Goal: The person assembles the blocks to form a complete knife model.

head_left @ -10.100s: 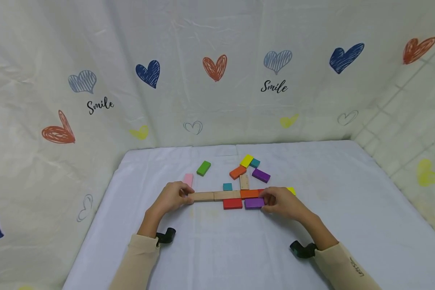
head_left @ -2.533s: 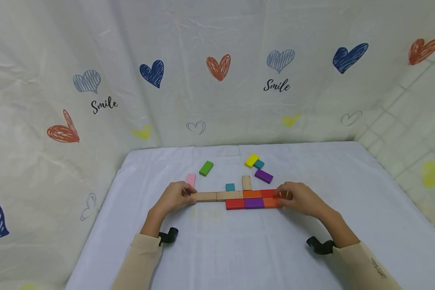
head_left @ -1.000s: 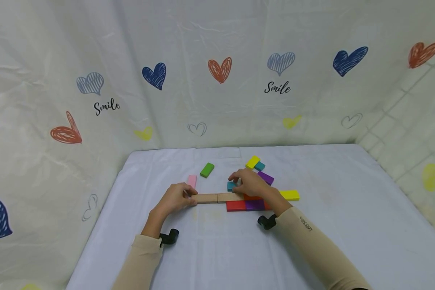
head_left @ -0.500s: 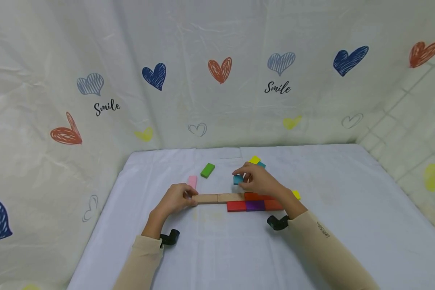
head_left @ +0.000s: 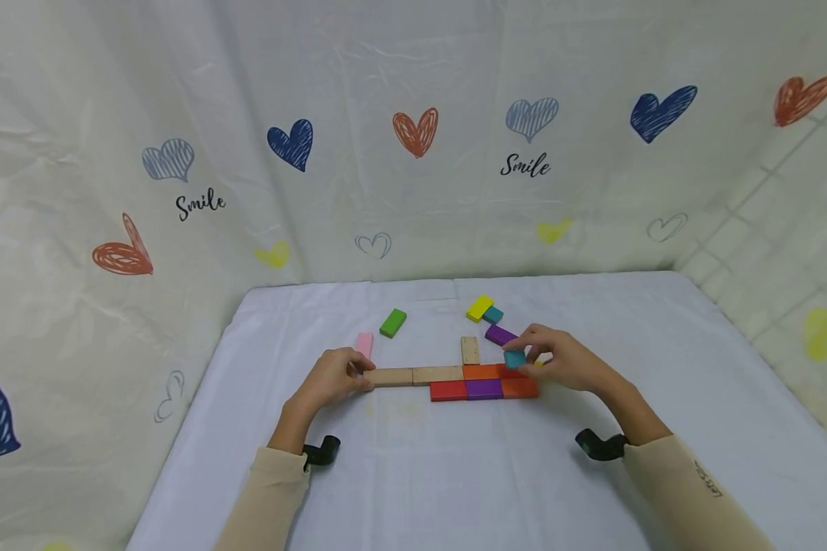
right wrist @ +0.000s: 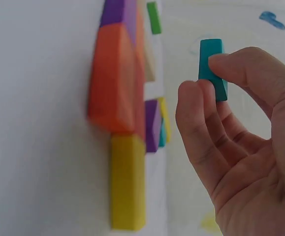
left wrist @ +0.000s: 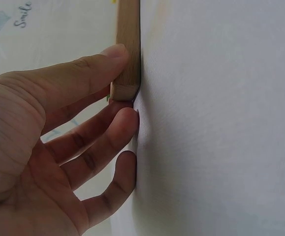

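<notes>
My left hand (head_left: 335, 376) pinches the left end of a plain wooden block (head_left: 391, 377), thumb on one side and a finger across from it in the left wrist view. That block lies end to end with a second plain block (head_left: 437, 374), an orange block (head_left: 481, 372) and a red one partly covered by the right hand. Along the front sit a red block (head_left: 448, 391), a purple block (head_left: 484, 389) and an orange-red block (head_left: 520, 389). My right hand (head_left: 565, 360) pinches a small teal block (right wrist: 212, 64), held up off the table over the row's right part.
A yellow block (right wrist: 127, 182) ends the row at right, mostly hidden in the head view. Behind lie a plain block (head_left: 469, 350), purple block (head_left: 499, 335), yellow block (head_left: 479, 308), second teal block (head_left: 492, 314), green block (head_left: 393, 323) and pink block (head_left: 364, 343).
My right hand took the teal block from behind the row and carried it right. Earlier, it set the purple and orange-red blocks into the front line. My left hand stays put.
</notes>
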Motion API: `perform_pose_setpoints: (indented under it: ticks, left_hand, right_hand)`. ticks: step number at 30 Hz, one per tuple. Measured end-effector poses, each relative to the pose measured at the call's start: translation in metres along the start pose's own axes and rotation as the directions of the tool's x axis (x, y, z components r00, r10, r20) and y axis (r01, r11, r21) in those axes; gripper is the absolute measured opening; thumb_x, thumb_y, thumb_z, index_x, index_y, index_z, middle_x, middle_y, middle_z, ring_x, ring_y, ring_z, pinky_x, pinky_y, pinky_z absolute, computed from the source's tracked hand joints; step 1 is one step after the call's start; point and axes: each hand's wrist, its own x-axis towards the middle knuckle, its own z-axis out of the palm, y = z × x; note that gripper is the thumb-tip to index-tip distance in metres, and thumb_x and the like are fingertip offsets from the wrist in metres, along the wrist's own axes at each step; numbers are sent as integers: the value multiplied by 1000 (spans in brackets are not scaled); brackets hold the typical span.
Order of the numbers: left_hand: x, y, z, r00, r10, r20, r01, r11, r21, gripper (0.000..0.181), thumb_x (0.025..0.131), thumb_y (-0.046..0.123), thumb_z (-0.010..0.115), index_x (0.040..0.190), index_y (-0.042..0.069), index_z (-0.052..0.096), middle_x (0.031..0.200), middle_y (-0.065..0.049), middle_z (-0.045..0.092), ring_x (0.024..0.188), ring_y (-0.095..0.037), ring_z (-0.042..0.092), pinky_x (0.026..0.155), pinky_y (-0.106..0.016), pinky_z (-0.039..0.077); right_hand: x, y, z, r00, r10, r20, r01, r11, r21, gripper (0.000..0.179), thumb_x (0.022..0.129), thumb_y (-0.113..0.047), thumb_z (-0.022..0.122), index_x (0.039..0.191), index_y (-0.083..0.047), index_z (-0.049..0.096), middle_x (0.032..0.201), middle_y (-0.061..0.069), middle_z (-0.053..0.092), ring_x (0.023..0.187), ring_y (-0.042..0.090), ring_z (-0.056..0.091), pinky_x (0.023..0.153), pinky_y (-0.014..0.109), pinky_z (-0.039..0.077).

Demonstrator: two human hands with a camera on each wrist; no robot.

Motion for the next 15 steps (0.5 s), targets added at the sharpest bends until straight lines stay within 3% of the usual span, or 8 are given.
perform_pose_setpoints:
  ticks: [5, 15]
  left_hand:
    - [0, 0, 1, 1000, 5, 1, -5, 1000, 9, 23, 81, 16, 88, 102, 19, 79, 93, 4, 69, 84, -14, 60, 72, -30, 50]
    - [-1, 1, 2, 1000, 2, -11, -2, 1000, 5, 22, 80, 15, 88, 101, 19, 79, 93, 4, 70, 84, -15, 60, 73, -30, 50]
  right_hand:
    - [-22, 22, -4, 999, 43, 6, -43, 997, 72, 39, 91, -12, 76, 129, -6, 69, 115, 12, 60, 93, 22, 64, 67, 33, 61]
    - [-48, 38, -8, 999, 38, 10, -39, 997, 69, 37, 92, -8, 74, 128, -3, 68, 114, 15, 59, 86, 15, 65, 61, 34, 60]
